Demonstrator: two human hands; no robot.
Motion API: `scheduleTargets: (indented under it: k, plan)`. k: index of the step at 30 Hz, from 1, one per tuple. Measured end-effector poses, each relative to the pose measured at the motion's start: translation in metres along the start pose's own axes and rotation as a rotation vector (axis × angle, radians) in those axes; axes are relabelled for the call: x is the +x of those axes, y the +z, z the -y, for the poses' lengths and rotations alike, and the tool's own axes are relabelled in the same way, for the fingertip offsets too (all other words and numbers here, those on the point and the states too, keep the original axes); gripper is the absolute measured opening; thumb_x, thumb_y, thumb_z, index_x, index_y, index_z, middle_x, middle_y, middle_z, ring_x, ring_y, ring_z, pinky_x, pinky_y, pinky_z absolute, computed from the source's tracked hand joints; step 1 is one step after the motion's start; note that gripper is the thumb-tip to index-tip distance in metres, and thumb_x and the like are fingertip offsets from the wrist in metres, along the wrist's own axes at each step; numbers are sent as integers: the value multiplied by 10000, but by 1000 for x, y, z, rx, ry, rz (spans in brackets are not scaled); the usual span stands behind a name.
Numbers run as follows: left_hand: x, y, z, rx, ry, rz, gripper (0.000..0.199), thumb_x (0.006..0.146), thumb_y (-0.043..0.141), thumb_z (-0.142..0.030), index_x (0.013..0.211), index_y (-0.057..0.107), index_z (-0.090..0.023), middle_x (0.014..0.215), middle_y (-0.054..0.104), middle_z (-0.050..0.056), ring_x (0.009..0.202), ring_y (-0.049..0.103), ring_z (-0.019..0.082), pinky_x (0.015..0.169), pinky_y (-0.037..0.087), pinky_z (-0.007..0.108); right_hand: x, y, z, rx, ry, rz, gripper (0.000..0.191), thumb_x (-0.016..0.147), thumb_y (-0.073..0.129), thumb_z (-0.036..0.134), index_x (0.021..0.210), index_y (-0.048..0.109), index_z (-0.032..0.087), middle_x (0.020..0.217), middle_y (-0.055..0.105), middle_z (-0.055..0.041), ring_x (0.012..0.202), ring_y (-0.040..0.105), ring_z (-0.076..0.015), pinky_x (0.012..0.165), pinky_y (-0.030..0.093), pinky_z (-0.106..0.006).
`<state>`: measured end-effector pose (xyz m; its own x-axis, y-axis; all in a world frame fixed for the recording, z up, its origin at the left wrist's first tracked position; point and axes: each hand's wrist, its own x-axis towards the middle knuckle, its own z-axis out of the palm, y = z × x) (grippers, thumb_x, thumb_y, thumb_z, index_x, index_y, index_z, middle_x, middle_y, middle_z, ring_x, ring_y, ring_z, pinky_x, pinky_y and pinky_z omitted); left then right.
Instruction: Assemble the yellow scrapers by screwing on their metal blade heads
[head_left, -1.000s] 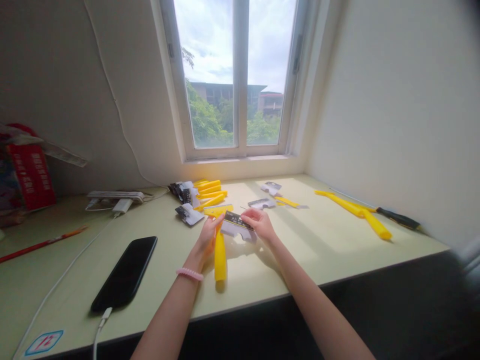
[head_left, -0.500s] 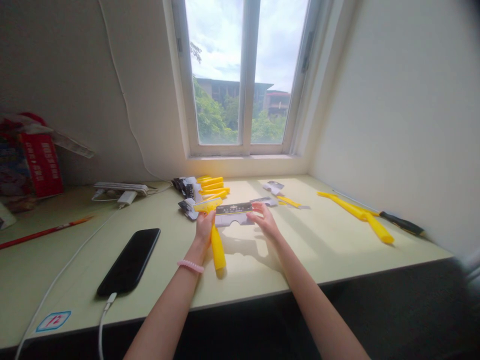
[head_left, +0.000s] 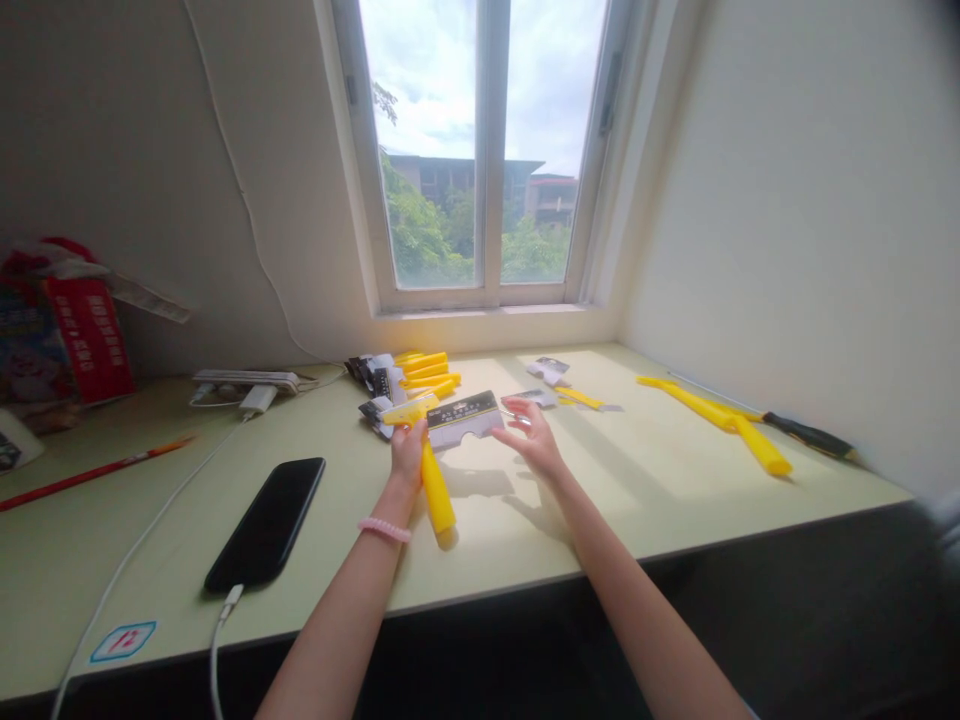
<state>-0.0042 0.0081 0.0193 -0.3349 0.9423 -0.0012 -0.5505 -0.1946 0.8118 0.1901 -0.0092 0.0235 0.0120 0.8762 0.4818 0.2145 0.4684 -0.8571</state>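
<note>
Window [head_left: 491, 150] at 12 o'clock, trees and a building outside. Pale green counter [head_left: 615, 510] runs beneath it. Both forearms reach in from 6 o'clock.

Left hand [head_left: 409, 450] upright, fingers [head_left: 411, 432] clamped on a yellow plastic piece [head_left: 436, 490]: its long end points to 5 o'clock, its flat head to 10 o'clock. Black-and-white backing card [head_left: 463, 420] sits tilted at the left hand's 2 o'clock, left end against that yellow head. Writing on the card is too small to read.

Right hand [head_left: 534, 440] is palm down, fingers [head_left: 510, 412] spread apart, just beside the card's right end.

At 12 o'clock from the hands: stacked yellow pieces [head_left: 429, 370] beside a heap of cards [head_left: 373, 378]. At 3 o'clock: long yellow piece [head_left: 720, 420] and black-handled tool [head_left: 806, 435]. At 8 o'clock: black phone [head_left: 266, 525] on a white cable [head_left: 217, 640].

Pink beaded bracelet [head_left: 384, 529] on left wrist. Corner sticker [head_left: 124, 641] reads 12.
</note>
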Motion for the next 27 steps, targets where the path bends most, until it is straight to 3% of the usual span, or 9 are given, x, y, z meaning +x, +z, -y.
scheduleTargets:
  k: [10, 12, 18, 22, 25, 27]
  plan:
    - [-6, 4, -2, -1, 24, 69, 347, 673, 641, -120, 1010, 585, -177, 894, 680, 62, 798, 670, 202, 743, 553, 318, -2, 3, 1, -108, -73, -71, 432, 703, 668, 391, 1104, 566, 266, 1256, 520, -113, 1154, 507, -275, 893, 477, -436]
    - [-8, 5, -4, 3, 41, 75, 342, 667, 649, -121, 998, 586, -179, 903, 681, 61, 829, 668, 204, 752, 551, 312, -2, 2, 1, -103, -78, -93, 365, 683, 692, 376, 1020, 615, 258, 1242, 531, -115, 1180, 487, -287, 926, 452, -459]
    - [-13, 7, -8, -2, 28, 158, 300, 641, 667, -135, 927, 591, -181, 865, 672, 46, 825, 663, 202, 746, 547, 308, -1, -1, 6, -147, -101, 71, 99, 653, 743, 344, 699, 711, 262, 1310, 538, -69, 1265, 416, -304, 1099, 227, -488]
    - [-9, 5, -6, -48, -51, 117, 255, 623, 669, -108, 850, 576, -178, 754, 632, 6, 707, 654, 148, 725, 549, 277, -2, -6, 10, 109, -26, 24, 224, 672, 715, 433, 764, 732, 229, 1258, 588, -69, 1211, 477, -287, 1024, 338, -437]
    - [-2, 2, -7, -172, -100, 83, 205, 652, 651, -93, 817, 561, -174, 726, 614, 16, 752, 664, 157, 766, 552, 284, -5, -8, 14, 335, 97, 61, 314, 673, 700, 468, 857, 725, 215, 1000, 700, -69, 969, 610, -254, 875, 439, -390]
    - [2, 0, -8, -237, -97, 28, 164, 688, 631, -109, 819, 557, -172, 758, 618, 33, 801, 664, 158, 794, 545, 274, -6, -9, 17, 394, 142, 110, 313, 664, 703, 469, 829, 717, 204, 866, 714, -55, 841, 625, -224, 815, 449, -361]
